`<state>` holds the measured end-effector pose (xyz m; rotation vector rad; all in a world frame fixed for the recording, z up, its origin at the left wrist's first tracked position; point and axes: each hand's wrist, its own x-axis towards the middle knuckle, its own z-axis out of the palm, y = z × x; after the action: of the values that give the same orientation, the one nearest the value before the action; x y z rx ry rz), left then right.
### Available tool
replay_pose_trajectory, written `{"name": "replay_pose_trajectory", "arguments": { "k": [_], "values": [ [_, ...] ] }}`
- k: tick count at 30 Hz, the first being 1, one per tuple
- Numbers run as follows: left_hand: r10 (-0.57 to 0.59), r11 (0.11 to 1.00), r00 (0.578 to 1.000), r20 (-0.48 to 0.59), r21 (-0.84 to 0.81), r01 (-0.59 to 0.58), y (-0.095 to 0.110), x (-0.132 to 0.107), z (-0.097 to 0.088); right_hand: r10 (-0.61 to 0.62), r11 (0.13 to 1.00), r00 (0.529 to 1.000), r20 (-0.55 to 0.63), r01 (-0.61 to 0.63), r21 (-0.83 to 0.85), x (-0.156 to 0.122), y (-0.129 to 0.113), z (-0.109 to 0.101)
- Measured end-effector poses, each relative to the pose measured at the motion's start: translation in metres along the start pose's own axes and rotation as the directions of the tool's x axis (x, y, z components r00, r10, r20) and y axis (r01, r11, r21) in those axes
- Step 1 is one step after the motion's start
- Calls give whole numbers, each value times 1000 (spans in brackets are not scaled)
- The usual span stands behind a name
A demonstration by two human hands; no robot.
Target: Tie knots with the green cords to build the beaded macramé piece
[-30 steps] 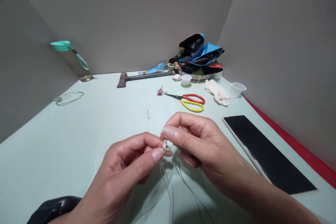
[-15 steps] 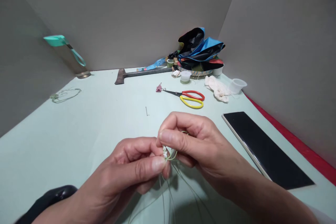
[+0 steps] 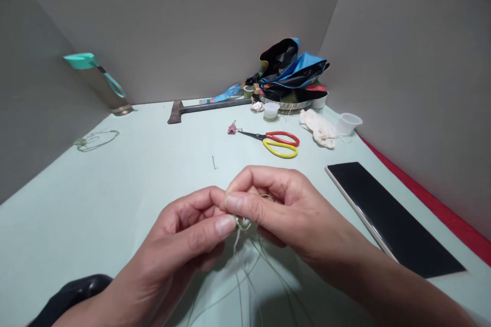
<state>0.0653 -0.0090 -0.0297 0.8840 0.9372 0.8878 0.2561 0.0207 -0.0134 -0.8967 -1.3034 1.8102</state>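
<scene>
Between my two hands is a small piece of knotted green and white cord [image 3: 242, 223], partly hidden by my fingers. My left hand [image 3: 192, 230] pinches it between thumb and index finger. From the right, my right hand [image 3: 274, 204] grips the same cordwork, its thumb tip close to the left index fingertip. A loop of thin green cord shows above the right thumb. Several loose cord ends [image 3: 241, 286] hang from the piece toward the table's near edge.
Scissors [image 3: 280, 144] with red and yellow handles lie beyond my hands, beside a pink binder clip [image 3: 232, 129]. Farther back are a hammer-like tool [image 3: 207, 108], a plastic cup [image 3: 271, 110] and a crumpled cloth [image 3: 318, 127]. A black-topped slab [image 3: 391, 214] lies at right, a cord bundle [image 3: 97, 140] at left.
My left hand has turned and shifted slightly up and left, and my right thumb has moved left with it. The knotted cord is more covered now, and a pale strand hangs below it.
</scene>
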Motion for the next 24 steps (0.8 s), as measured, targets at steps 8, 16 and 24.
{"name": "replay_pose_trajectory", "arguments": {
  "k": [8,16,24],
  "values": [
    [-32,994,996,-80,-106,24,2,5,3,-9,1000,997,-72,9,0,-3,5,-3],
    [-9,974,981,-194,-224,-35,8,4,9,72,997,991,-115,-74,-6,-5,5,7],
    [-13,978,955,-297,-201,-50,5,6,10,150,984,984,-98,-140,108,-5,9,9]
  ]
}}
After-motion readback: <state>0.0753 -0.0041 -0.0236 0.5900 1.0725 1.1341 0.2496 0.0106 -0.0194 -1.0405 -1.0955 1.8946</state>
